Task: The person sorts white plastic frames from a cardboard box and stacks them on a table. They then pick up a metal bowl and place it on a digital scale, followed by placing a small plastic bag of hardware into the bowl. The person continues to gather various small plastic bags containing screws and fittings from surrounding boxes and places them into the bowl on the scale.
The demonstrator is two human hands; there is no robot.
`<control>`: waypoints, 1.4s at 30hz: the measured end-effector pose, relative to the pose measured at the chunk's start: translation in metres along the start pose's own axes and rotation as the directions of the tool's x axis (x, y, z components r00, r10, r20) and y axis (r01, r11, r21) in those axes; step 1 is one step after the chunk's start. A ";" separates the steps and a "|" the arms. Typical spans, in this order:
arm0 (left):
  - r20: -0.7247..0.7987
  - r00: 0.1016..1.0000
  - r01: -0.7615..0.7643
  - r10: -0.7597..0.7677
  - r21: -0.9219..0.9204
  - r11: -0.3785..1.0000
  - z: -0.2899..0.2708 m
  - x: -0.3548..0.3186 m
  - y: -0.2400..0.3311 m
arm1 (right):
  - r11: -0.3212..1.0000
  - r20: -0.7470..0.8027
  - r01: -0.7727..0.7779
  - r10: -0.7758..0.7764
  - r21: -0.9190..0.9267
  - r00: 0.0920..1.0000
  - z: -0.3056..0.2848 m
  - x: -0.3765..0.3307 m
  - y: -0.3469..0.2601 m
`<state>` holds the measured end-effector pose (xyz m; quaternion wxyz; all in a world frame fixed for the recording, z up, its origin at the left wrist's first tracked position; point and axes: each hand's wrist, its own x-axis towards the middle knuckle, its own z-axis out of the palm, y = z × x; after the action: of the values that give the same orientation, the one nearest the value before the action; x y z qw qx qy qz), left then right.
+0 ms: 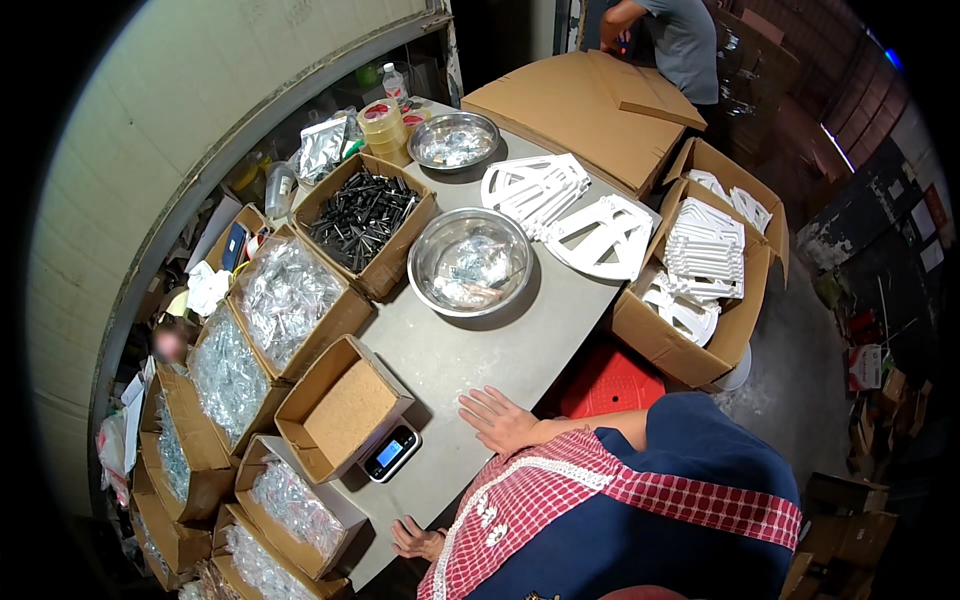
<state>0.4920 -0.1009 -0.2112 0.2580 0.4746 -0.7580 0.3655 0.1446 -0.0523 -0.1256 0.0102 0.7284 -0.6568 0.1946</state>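
My right hand (500,419) lies flat on the grey tabletop (440,372), palm down with its fingers spread. Close to the table's near edge, the fingers of my left hand (418,540) rest on the surface, apart and holding nothing; the apron partly covers that hand. A small digital scale (391,454) with a lit blue display sits between my hands and an open cardboard box (372,395), which appears to stand on it. Only bare cardboard shows inside that box. Beyond my right hand is a steel bowl (425,283) holding small clear packets.
Cardboard boxes of clear bags (290,300) line the left side. Behind them stands a box of black parts (365,215), near tape rolls (382,130) and a second steel bowl (455,140). White fan-shaped parts (600,238) lie at right. A red stool (610,382) is below; another person (680,45) works beyond.
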 end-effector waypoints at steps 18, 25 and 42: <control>0.029 0.999 0.031 -0.030 -0.045 0.998 0.002 -0.008 0.001 | 1.000 -0.002 -0.003 0.003 0.008 1.000 -0.002 0.000 0.000; 0.036 0.999 -0.008 0.009 -0.026 1.000 0.007 -0.014 -0.003 | 1.000 0.024 -0.003 0.003 0.006 1.000 -0.003 0.001 -0.001; 0.033 0.999 0.016 -0.016 -0.012 1.000 -0.005 -0.002 0.000 | 1.000 0.013 0.004 -0.004 -0.013 1.000 0.001 0.000 -0.002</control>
<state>0.4929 -0.0961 -0.2094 0.2513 0.4850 -0.7607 0.3507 0.1467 -0.0525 -0.1258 0.0111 0.7309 -0.6567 0.1853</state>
